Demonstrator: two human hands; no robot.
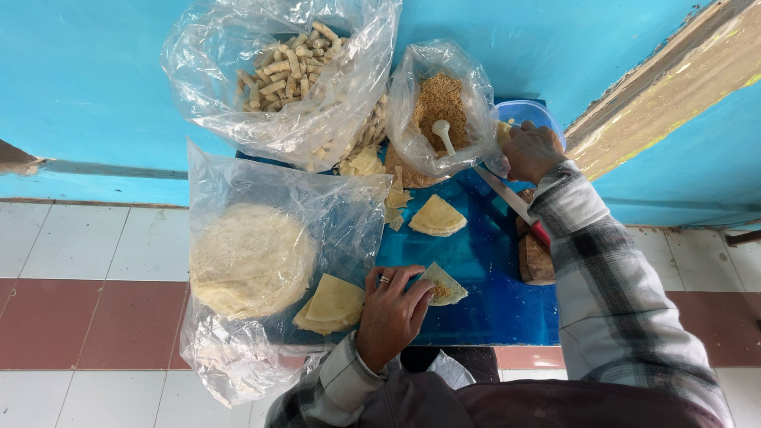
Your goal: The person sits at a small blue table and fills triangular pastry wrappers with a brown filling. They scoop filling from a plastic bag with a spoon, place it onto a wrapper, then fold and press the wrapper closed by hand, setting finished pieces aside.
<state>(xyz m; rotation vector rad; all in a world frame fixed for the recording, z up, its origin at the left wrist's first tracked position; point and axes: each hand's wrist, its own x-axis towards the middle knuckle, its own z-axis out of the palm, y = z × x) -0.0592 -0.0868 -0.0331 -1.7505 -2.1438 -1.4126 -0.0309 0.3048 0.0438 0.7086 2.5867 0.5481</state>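
Below, left hand [390, 315] pins filled pastry wedge [444, 285]; right hand [529, 150] grip unclear, fingers hidden behind crumb bag [441, 107].

This was a makeshift food-preparation spot, more a small snack-making corner than a fitted kitchen. A low blue desk [491, 305] stood against a turquoise painted wall [95, 87] on a floor [87, 254] of white and red tiles. Clear plastic bags held the stock: one of finished rolls [289, 63], one of round thin wrappers [250, 257], one of brown crumbly filling [440, 99] with a white spoon [444, 135] in it. Cut wrapper wedges [436, 215] lay on the desk, and a knife [511, 198] lay near them.
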